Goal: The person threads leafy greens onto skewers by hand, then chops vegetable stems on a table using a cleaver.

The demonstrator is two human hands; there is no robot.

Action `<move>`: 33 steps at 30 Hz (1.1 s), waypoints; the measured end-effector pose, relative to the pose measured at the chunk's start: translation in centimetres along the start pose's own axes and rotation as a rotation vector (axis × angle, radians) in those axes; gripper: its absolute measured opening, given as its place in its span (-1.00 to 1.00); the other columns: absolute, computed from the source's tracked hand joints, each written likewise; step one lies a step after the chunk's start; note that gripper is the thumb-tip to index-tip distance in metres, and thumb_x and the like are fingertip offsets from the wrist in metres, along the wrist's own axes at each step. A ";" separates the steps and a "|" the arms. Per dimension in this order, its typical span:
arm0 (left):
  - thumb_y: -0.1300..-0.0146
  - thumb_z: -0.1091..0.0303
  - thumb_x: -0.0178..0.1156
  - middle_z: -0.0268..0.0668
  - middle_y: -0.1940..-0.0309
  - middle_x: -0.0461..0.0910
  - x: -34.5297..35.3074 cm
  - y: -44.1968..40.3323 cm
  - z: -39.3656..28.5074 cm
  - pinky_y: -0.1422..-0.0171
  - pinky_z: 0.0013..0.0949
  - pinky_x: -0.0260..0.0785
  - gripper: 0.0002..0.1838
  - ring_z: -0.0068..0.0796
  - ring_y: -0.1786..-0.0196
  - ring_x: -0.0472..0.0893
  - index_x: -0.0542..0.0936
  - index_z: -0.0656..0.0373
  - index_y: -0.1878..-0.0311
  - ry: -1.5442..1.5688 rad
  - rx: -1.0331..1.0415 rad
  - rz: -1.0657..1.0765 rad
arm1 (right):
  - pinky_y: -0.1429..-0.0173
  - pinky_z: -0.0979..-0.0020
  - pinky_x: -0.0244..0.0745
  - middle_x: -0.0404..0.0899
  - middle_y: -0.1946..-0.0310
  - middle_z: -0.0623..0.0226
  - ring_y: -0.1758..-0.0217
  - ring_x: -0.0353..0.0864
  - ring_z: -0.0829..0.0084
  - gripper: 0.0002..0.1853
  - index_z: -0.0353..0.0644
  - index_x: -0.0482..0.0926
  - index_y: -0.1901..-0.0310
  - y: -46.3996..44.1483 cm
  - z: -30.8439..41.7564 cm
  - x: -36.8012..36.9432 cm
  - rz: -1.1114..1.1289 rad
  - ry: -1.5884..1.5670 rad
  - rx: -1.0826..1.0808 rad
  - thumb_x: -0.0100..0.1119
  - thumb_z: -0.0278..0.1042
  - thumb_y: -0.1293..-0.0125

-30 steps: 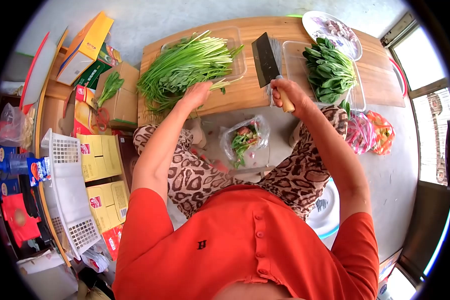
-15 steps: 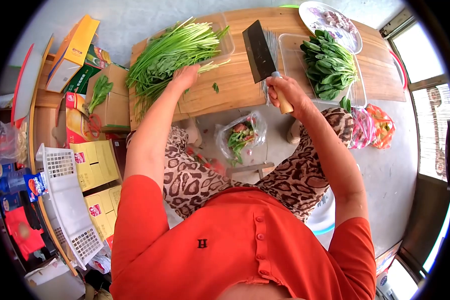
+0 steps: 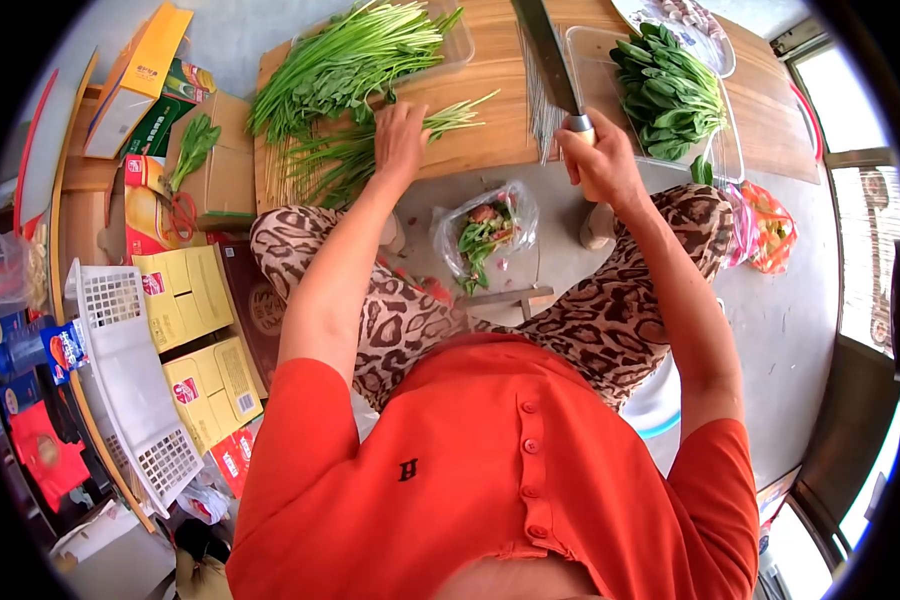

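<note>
My right hand [image 3: 607, 165] grips the handle of a cleaver [image 3: 550, 60], its dark blade raised over the wooden table [image 3: 500, 110] and pointing away from me. My left hand [image 3: 402, 145] is closed over a small bunch of long-stemmed greens [image 3: 340, 160] at the table's near edge. The stem ends stick out to the right of my fingers, the leafy ends to the left. Behind that lies a larger pile of the same greens [image 3: 355, 60], partly in a clear plastic tray [image 3: 457, 42]. Right of the cleaver, leafy greens [image 3: 667, 95] fill another clear tray [image 3: 585, 50].
A plate [image 3: 715, 55] with pale pieces stands at the back right. Below the table edge, a clear plastic bag [image 3: 520, 205] holds scraps on the floor. Cartons [image 3: 185, 290] and a white basket [image 3: 135, 350] stand at left; an orange bag [image 3: 770, 230] sits at right.
My left hand has drawn a small bunch away from the large pile, rightward and nearer me. The cleaver has turned to a steeper, edge-on angle. The view has shifted slightly.
</note>
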State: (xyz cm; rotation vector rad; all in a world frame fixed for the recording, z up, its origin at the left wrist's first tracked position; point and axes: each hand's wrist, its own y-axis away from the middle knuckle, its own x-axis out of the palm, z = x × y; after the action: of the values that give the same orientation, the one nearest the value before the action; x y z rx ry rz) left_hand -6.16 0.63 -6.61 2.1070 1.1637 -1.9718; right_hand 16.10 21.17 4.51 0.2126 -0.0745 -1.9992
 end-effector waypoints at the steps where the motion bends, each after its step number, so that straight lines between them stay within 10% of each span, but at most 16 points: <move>1: 0.01 0.43 0.37 -0.21 0.14 0.48 0.0 0.9 0.0 -0.08 -0.14 0.27 -0.59 -0.13 -0.01 0.45 0.55 0.06 0.03 0.004 -0.003 0.003 | 0.53 0.49 0.32 0.49 0.61 0.36 0.64 0.45 0.56 -0.72 -0.30 0.46 0.29 0.4 -0.1 -0.3 -0.037 0.022 -0.088 0.22 -0.22 -0.22; 9: 0.01 0.47 0.34 -0.30 0.27 0.46 0.7 2.7 -1.5 0.02 -0.18 0.28 -0.71 -0.23 0.09 0.46 0.60 0.04 0.16 0.085 0.012 0.014 | 0.53 0.45 0.38 0.50 0.62 0.30 0.67 0.47 0.53 -0.63 -0.27 0.46 -0.02 3.0 0.3 -0.9 -0.148 0.261 -0.045 0.12 -0.19 -0.29; 21: 0.01 0.41 0.32 -0.34 0.36 0.47 2.9 1.0 0.2 0.09 -0.20 0.24 -0.84 -0.25 0.17 0.47 0.56 0.02 0.34 -0.053 0.029 -0.008 | 0.51 0.38 0.35 0.43 0.67 0.30 0.68 0.41 0.50 -0.85 -0.27 0.38 0.27 5.1 -1.4 1.5 -0.035 0.280 0.104 -0.01 -0.34 -0.33; 33: -0.15 0.55 0.05 -0.13 0.27 0.50 0.4 4.3 -3.9 0.12 -0.07 0.43 -0.72 -0.02 0.18 0.57 0.65 0.06 0.13 0.093 -0.019 0.185 | 0.17 -0.09 0.36 0.54 0.50 -0.13 0.32 0.51 -0.21 -0.79 -0.25 0.40 0.20 3.9 -3.6 2.9 0.052 0.859 0.033 -0.06 -0.28 -0.26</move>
State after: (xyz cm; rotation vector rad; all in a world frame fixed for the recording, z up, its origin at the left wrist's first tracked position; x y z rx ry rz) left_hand -0.63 -0.38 -8.13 2.2280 0.9554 -1.7950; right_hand 19.09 17.03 1.17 1.0506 0.4290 -1.7064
